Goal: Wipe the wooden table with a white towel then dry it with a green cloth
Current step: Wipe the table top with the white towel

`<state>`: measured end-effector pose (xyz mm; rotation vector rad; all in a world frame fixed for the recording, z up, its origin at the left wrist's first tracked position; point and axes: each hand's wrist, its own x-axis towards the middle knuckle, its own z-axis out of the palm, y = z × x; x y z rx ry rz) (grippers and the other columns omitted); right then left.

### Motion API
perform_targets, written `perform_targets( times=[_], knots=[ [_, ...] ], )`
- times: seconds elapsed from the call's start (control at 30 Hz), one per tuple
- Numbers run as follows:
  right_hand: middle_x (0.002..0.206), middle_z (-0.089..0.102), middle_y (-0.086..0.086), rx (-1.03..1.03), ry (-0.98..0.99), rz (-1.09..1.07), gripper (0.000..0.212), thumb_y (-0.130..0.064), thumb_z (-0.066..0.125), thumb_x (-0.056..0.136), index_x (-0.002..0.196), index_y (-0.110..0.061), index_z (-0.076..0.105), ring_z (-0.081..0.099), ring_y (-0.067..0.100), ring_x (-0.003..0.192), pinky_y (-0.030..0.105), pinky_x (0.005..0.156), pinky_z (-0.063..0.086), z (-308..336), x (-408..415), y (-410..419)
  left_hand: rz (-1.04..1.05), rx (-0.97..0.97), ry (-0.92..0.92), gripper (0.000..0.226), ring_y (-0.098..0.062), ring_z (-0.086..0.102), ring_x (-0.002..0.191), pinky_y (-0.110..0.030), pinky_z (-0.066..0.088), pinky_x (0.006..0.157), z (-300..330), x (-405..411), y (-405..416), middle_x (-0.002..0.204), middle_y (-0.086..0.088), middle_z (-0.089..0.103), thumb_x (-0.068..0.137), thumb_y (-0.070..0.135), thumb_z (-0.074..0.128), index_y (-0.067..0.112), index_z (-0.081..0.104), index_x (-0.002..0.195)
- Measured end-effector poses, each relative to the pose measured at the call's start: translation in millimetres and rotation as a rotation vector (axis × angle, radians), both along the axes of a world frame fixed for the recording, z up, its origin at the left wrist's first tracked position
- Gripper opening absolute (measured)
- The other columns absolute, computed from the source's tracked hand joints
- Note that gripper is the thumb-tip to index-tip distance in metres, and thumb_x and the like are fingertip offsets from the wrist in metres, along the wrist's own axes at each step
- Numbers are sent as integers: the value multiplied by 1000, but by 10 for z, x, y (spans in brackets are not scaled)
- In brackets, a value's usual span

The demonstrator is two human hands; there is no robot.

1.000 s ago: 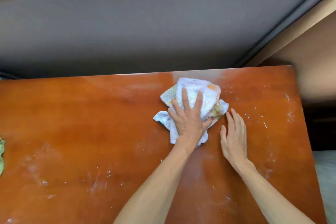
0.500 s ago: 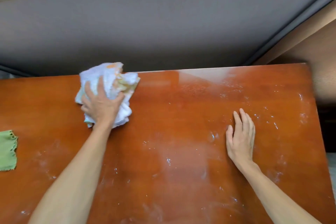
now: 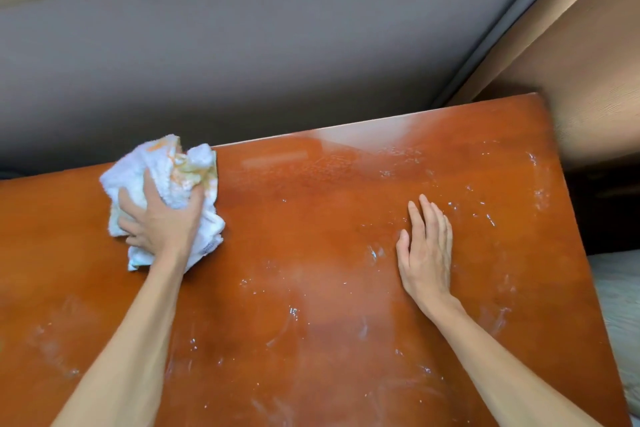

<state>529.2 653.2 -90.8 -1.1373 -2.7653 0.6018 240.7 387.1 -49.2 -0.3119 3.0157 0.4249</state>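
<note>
A crumpled white towel (image 3: 166, 170) with orange and yellow marks lies on the glossy orange-brown wooden table (image 3: 311, 236), close to its far edge on the left. My left hand (image 3: 159, 222) grips the towel, fingers curled into the fabric and pressing it onto the wood. My right hand (image 3: 426, 250) rests flat on the table to the right, fingers straight and together, holding nothing. Water streaks and droplets cover much of the tabletop. The green cloth is out of view.
A grey wall (image 3: 242, 62) runs just behind the table's far edge. A brown panel (image 3: 588, 80) stands at the right corner. Beyond the table's right edge lies a pale surface (image 3: 620, 305).
My left hand swept the towel from the table's middle to the far left, then curled its fingers into it. The right hand stayed flat. The green cloth at the left edge left the view.
</note>
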Motion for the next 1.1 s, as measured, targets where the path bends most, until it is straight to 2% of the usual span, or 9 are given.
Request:
perform_targets(
  times=[0.23, 0.37, 0.47, 0.53, 0.67, 0.77, 0.87, 1.0, 1.1],
  knots=[
    [161, 30, 7, -40, 13, 12, 52, -25, 35, 100, 150, -11, 38, 25, 25, 148, 42, 124, 14, 19, -3, 20, -288, -5, -27, 91, -48, 27, 138, -60, 33, 102, -39, 732, 1102, 164, -11, 15, 72, 78, 49, 44, 25, 153],
    [159, 33, 10, -88, 52, 40, 51, -22, 35, 99, 147, -8, 42, 25, 26, 146, 43, 122, 18, 40, 14, 70, -497, 35, -67, 93, -55, 34, 132, -65, 36, 98, -36, 1306, 1843, 162, -18, 22, 71, 74, 57, 38, 33, 154],
    [154, 37, 16, -210, 111, 24, 53, -19, 32, 95, 144, -1, 43, 26, 25, 143, 28, 123, 13, 46, 72, 167, -657, -17, -90, 98, -52, 45, 126, -63, 44, 92, -14, 1701, 2326, 160, -17, 30, 65, 79, 62, 38, 38, 151],
    [152, 38, 17, -242, 109, -3, 53, -16, 32, 94, 143, 3, 43, 27, 25, 142, 20, 122, 10, 98, 152, 270, -759, -66, -98, 100, -49, 45, 127, -61, 45, 91, -3, 1798, 2466, 160, -16, 31, 63, 80, 65, 40, 37, 150],
    [151, 42, 9, -210, 73, 65, 44, -7, 44, 98, 142, -5, 47, 35, 23, 142, 39, 121, 25, 277, 317, 496, -865, 24, -81, 91, -42, 32, 137, -58, 40, 96, -24, 1648, 2275, 164, -10, 22, 71, 71, 69, 43, 35, 151],
    [152, 43, 7, -176, 61, 29, 45, -4, 49, 98, 143, -7, 47, 34, 21, 142, 36, 120, 24, 316, 433, 714, -791, 64, -80, 87, -40, 36, 136, -53, 39, 93, 5, 1401, 1989, 163, -7, 27, 67, 75, 56, 44, 42, 148],
    [154, 39, 7, -130, 24, -61, 45, -9, 48, 99, 144, -9, 44, 32, 22, 144, 42, 120, 27, 299, 576, 937, -565, 110, -72, 92, -39, 35, 139, -52, 38, 97, 13, 1020, 1533, 163, -4, 27, 61, 77, 47, 44, 43, 147],
    [157, 35, 9, -62, -22, -142, 45, -18, 43, 102, 146, -11, 41, 29, 26, 146, 47, 122, 23, 209, 786, 1187, -285, 52, -35, 83, -38, 25, 146, -57, 32, 108, 0, 509, 694, 163, -7, 22, 78, 61, 68, 40, 35, 151],
    [157, 36, 8, -39, -9, -120, 49, -25, 37, 100, 147, -12, 42, 28, 26, 146, 47, 121, 22, 138, 866, 1275, -90, 38, -32, 81, -38, 20, 147, -57, 25, 114, 32, 317, 309, 164, -5, 17, 83, 58, 69, 42, 29, 151]
  ],
)
